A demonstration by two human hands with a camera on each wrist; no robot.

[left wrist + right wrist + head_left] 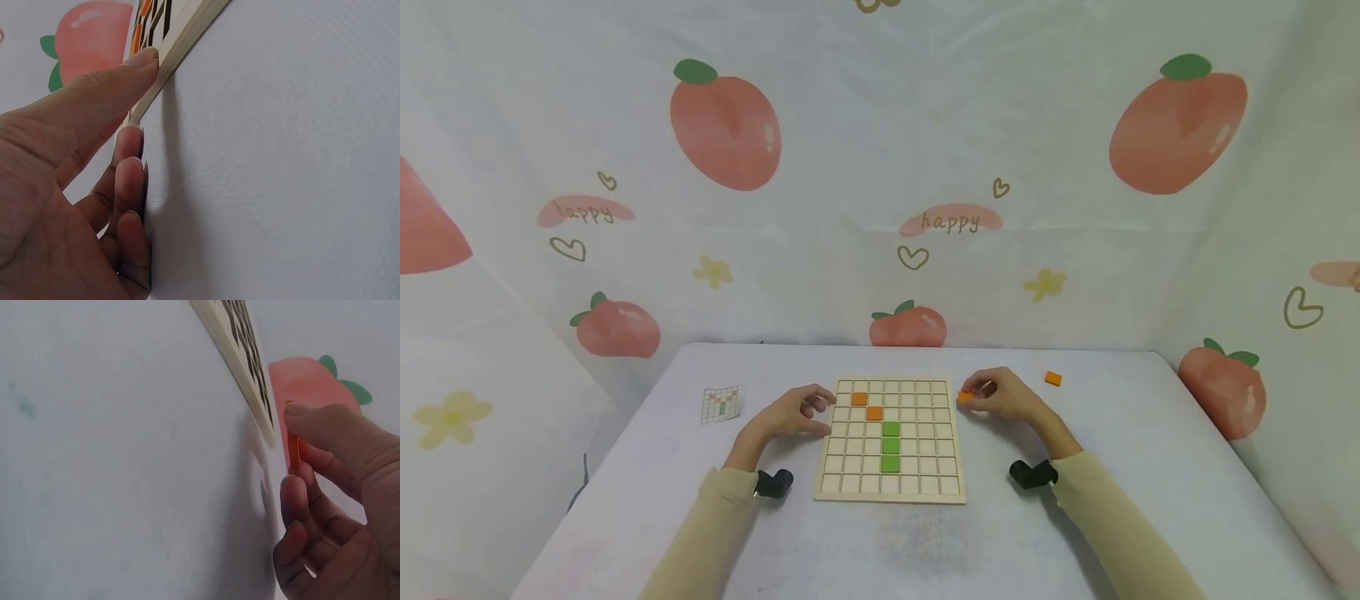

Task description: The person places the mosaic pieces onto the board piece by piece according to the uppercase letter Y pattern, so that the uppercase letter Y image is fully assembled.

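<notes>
A square wooden grid board (925,467) lies flat on the table. Two orange tiles (859,399) sit diagonally in its upper left cells, and three green tiles (891,445) form a column below them. My left hand (793,412) rests at the board's left edge; in the left wrist view the thumb (134,69) touches the rim while the other fingers bend loosely and hold nothing. Just off the board's upper right edge, my right hand (1003,393) pinches an orange tile (293,444) between thumb and fingers.
Another loose orange tile (1053,378) lies on the table (880,550) to the right of my right hand. A small paper card (722,405) printed with a coloured grid lies at the left. Behind the table hangs a fruit-patterned cloth (820,250).
</notes>
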